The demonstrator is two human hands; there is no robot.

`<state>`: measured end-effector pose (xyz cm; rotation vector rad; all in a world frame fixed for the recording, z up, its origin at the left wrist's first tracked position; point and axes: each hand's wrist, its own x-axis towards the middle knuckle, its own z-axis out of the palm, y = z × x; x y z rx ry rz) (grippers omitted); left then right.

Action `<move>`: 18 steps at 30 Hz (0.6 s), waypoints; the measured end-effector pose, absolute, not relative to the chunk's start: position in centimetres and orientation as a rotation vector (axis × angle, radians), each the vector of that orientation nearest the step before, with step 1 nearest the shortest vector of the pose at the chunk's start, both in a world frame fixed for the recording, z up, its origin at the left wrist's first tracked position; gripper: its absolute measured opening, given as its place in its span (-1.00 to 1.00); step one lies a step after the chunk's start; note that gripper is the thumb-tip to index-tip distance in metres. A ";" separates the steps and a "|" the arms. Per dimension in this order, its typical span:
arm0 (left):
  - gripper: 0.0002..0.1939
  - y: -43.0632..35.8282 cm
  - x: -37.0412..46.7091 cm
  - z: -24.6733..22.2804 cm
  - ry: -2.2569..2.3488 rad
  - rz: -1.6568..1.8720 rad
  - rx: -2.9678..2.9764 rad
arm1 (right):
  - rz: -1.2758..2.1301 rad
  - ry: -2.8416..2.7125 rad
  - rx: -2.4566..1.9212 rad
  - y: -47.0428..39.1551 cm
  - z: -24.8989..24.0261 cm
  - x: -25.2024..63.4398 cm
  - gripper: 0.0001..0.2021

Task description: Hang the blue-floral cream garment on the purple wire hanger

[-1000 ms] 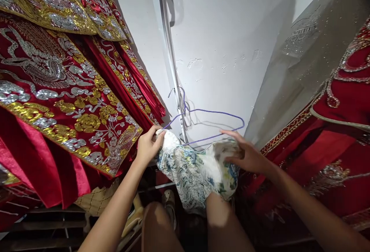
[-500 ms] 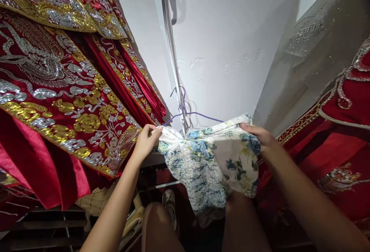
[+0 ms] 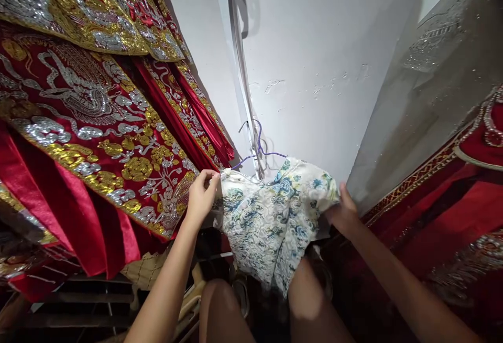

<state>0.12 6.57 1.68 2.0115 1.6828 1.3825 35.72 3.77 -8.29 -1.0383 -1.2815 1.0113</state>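
Floral garment (image 3: pixel 271 217) now drapes over both shoulders of the purple wire hanger (image 3: pixel 259 150). Left hand (image 3: pixel 201 196) pinches its collar edge; right hand (image 3: pixel 343 212) apparently grips the hem underneath. Uneven tugging could slide it off.

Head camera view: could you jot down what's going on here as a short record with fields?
Left hand: pinches the left shoulder of the floral garment
Right hand: grips the garment's right edge
Hanger: purple wire hanger, hooked on the metal rail, mostly covered by the garment
Left side: red embroidered robes
Backdrop: white wall
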 end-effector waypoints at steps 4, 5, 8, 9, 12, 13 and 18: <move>-0.66 6.6 1.9 3.3 1.604 1.367 2.214 | 1.274 -0.926 -1.011 2.5 -5.8 36.8 -0.41; -0.66 6.7 2.6 4.1 1.596 1.349 2.270 | 1.297 -0.895 -1.000 2.2 -4.7 36.8 -0.47; -0.64 7.4 4.4 6.8 1.541 1.274 2.443 | 1.328 -0.864 -0.922 1.1 -1.5 36.4 -0.56; -0.60 7.8 4.9 7.6 1.506 1.245 2.494 | 1.343 -0.842 -0.918 0.7 -0.8 36.1 -0.58; -0.49 8.8 6.1 9.0 1.416 1.147 2.596 | 1.435 -0.760 -0.946 -0.7 -0.3 35.1 -0.60; -0.49 9.0 6.5 9.1 1.391 1.117 2.622 | 1.454 -0.748 -0.942 -1.2 -0.6 34.7 -0.61; -0.64 8.9 7.9 8.1 1.444 1.050 2.646 | 1.415 -0.697 -0.887 -1.9 -1.5 33.9 -0.58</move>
